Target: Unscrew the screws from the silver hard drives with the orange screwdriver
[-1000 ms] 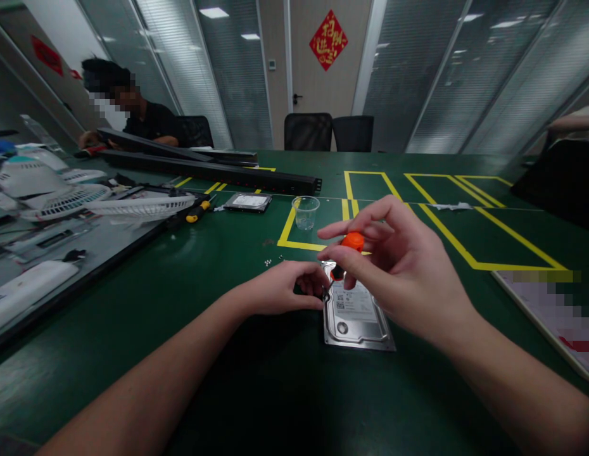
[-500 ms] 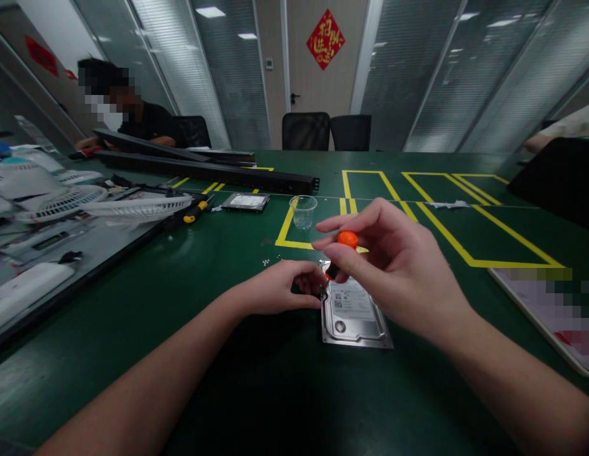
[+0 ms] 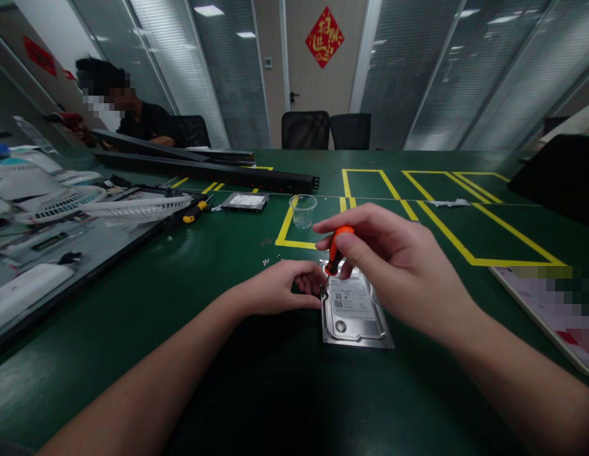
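A silver hard drive (image 3: 356, 310) with a white label lies flat on the green table before me. My right hand (image 3: 394, 253) grips a small screwdriver (image 3: 336, 252) with an orange and black handle. The shaft points down to the drive's left edge, where the tip is hard to make out. At that same edge, my left hand (image 3: 285, 285) has its fingers curled and its thumb against the drive's side. Several tiny screws (image 3: 266, 262) lie on the table just beyond my left hand.
Beyond the drive stands a clear plastic cup (image 3: 303, 212). Farther left are another hard drive (image 3: 247, 201), a yellow-black screwdriver (image 3: 196, 212), long black bars (image 3: 209, 171) and white fan parts (image 3: 133, 206). A tablet-like device (image 3: 546, 316) lies right. A person (image 3: 142, 123) sits far left.
My right fingers have shifted round the screwdriver, and its handle now leans differently, showing more of its length. My left hand and the drive stay put. The person at far left has raised a red tool.
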Demonstrator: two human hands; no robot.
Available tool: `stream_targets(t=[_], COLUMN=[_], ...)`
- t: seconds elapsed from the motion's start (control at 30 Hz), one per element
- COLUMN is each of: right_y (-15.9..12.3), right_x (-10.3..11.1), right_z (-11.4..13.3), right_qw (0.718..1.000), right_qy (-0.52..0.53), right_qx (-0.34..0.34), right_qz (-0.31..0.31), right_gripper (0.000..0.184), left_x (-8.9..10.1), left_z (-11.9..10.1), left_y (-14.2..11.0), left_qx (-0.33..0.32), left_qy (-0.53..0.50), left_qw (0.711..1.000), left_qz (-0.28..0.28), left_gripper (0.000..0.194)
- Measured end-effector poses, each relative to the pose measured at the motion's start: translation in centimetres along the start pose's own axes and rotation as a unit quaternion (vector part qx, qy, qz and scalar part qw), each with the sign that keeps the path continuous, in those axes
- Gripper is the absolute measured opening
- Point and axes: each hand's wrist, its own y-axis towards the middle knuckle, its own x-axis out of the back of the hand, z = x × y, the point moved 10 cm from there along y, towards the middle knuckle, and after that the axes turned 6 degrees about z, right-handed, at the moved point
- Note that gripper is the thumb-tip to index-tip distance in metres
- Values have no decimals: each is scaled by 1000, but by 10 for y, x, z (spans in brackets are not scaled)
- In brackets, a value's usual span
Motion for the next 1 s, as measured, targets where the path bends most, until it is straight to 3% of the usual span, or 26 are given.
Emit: stream_targets(t=[0.17, 0.33, 0.47, 0.63, 0.83, 1.0], right_y=[-4, -3, -2, -1, -3, -2], right_x=[5, -6, -12, -7, -5, -11], right_z=[-4, 0, -3, -2, -7, -3], right_qw=[999, 1000, 996, 999, 995, 998], right_qy=[16, 21, 59, 40, 99, 50], right_qx=[-7, 3, -10, -11, -26, 4], right_qz=[-48, 21, 70, 29, -8, 39], right_gripper=[26, 11, 26, 11, 30, 11], left_x=[0, 0, 0, 1, 0, 0], left_z=[1, 1, 0, 1, 3, 1], left_y=[1, 1, 1, 0, 0, 0], left_qx=[-3, 6, 14, 13, 15, 9], left_qy=[0, 2, 13, 14, 10, 15], left_qw=[1000, 1000, 1000, 1000, 1000, 1000], left_qz=[2, -1, -2, -5, -3, -6], left_gripper=[27, 27, 29, 31, 30, 30])
